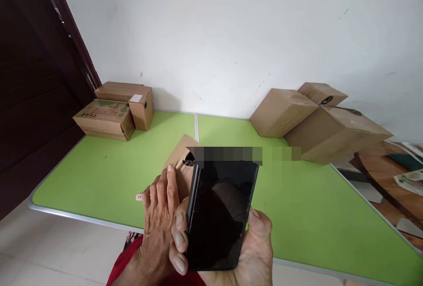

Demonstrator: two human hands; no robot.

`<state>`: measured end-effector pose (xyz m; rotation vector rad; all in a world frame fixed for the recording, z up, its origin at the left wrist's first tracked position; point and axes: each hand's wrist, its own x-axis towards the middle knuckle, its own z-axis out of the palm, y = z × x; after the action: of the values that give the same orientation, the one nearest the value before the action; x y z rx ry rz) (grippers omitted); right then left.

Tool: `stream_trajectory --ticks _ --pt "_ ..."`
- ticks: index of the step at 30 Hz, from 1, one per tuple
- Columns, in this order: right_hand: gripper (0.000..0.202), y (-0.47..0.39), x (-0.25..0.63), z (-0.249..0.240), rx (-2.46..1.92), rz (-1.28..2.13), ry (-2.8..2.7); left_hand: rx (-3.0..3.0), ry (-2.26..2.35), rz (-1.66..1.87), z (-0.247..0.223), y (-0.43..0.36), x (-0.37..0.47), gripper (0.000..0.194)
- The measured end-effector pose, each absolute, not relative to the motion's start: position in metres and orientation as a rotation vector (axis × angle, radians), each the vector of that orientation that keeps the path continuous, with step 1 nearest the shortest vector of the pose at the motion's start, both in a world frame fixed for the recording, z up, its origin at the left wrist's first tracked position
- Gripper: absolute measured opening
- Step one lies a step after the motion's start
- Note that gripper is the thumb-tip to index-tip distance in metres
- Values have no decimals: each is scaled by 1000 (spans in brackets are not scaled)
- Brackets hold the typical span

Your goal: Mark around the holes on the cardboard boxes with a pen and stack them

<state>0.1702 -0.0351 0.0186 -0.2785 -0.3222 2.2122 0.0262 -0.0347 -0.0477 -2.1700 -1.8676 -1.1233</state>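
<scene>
A black phone with a dark screen (pixel 222 215) is held upright, tilted slightly, in my right hand (pixel 254 246), with the fingers wrapped round its left edge and the thumb at its right edge. Behind it, a brown cardboard piece or small box (pixel 181 149) lies on the green table (pixel 297 215), showing a dark opening near its middle; the phone covers part of it. My left hand (pixel 161 202) rests palm down on the left side of the cardboard, fingers extended. Beside those fingers sits a small pale pink item (pixel 139 197).
Cardboard boxes (pixel 105 118) stand at the table's back left, one small and upright (pixel 142 112). More boxes (pixel 284 109) lean together at the back right. A white wall (pixel 214 35) rises behind, a dark door (pixel 36 79) is left, and a wooden surface (pixel 376 167) is right.
</scene>
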Motion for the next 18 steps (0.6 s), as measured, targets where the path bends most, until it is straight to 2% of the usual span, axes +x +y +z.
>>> stream_trajectory --ticks 2,4,12,18 --pt "57 -35 171 20 -264 2211 -333 -2214 -1860 -1116 -43 -37 25 87" --pt "56 -34 172 20 -266 2206 -331 -2269 -1847 -1099 -39 -39 24 82" --pt "52 -34 178 20 -377 2091 -296 -2202 -1984 -968 -37 -37 32 87" --pt "53 -37 183 10 -443 2055 -265 -2259 -1915 -968 -35 -40 31 87"
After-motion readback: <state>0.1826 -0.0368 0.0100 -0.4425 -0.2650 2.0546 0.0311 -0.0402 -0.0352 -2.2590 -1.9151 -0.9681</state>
